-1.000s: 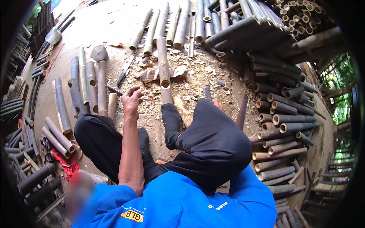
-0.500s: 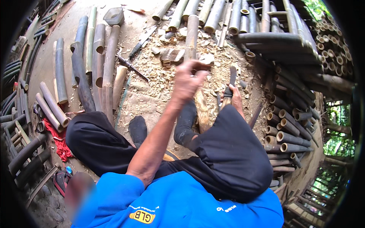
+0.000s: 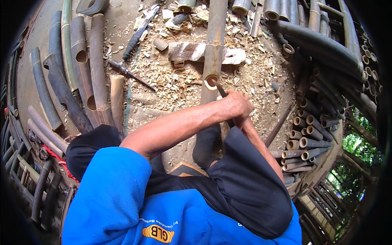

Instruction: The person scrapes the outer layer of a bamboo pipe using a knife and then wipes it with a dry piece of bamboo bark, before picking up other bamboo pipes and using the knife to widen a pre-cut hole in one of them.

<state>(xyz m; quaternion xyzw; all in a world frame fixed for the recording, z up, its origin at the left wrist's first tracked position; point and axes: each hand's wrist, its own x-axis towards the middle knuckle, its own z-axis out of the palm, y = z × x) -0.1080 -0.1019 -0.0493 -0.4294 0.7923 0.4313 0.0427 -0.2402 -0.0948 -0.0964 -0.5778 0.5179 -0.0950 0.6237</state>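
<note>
A bamboo tube point(image 3: 214, 45) points away from me, resting across a rough pale wood block point(image 3: 185, 52). In its upper side, near me, is a rounded cut opening point(image 3: 211, 83) with a pale rim. The dark blade of a knife point(image 3: 220, 88) touches this opening. My left hand point(image 3: 238, 103) reaches across and is closed over the front of the knife. Just behind and below it, my right hand point(image 3: 244, 120) grips the handle, which my hands and knee mostly hide. My feet in dark socks lie below, one beside the tube's near part.
Wood chips point(image 3: 179, 87) cover the ground around the block. Left of them lie a sheathed-looking long knife point(image 3: 139, 34), a slim dark tool point(image 3: 130, 74) and several bamboo tubes point(image 3: 98, 61). Stacked bamboo point(image 3: 312, 143) and a bamboo rack point(image 3: 314, 45) stand at right.
My left hand has moved right, joining my right hand on the knife. The blade has come left to the tube's opening. My view has shifted closer to the tube.
</note>
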